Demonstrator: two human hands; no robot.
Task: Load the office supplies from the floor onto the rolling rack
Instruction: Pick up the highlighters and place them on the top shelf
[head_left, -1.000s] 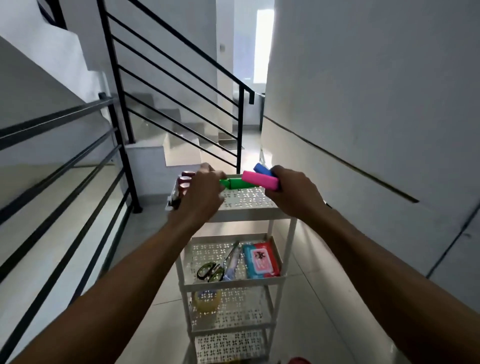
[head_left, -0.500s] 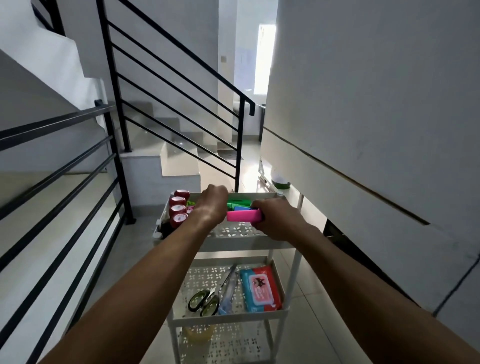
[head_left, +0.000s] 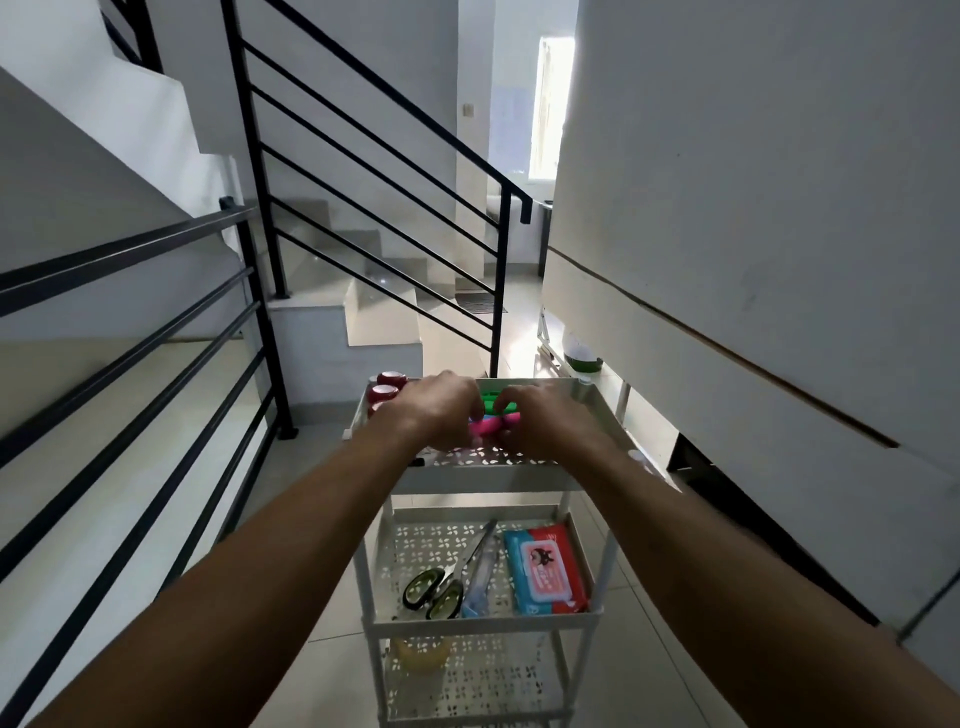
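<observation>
A white perforated rolling rack (head_left: 592, 415) stands in front of me on the tiled floor. Both my hands are low inside its top tray, close together. My left hand (head_left: 436, 410) and my right hand (head_left: 540, 421) both hold a bunch of markers: a pink marker (head_left: 485, 427) shows between them, with a green marker (head_left: 493, 402) just behind. Red round containers (head_left: 387, 387) sit at the tray's back left corner. The second shelf holds green-handled scissors (head_left: 436, 592), a bluish pen-like item (head_left: 480, 577) and a red and blue wipes pack (head_left: 545, 569).
A yellow tape roll (head_left: 418, 652) lies on the third shelf. Black stair railings (head_left: 260, 260) run along the left and ahead, with steps behind. A white wall (head_left: 753, 208) closes the right side. A white and green object (head_left: 582, 356) sits beyond the rack.
My hands have come down from above the rack into the top tray, bringing the markers with them, and have drawn closer together. The view has tilted downward.
</observation>
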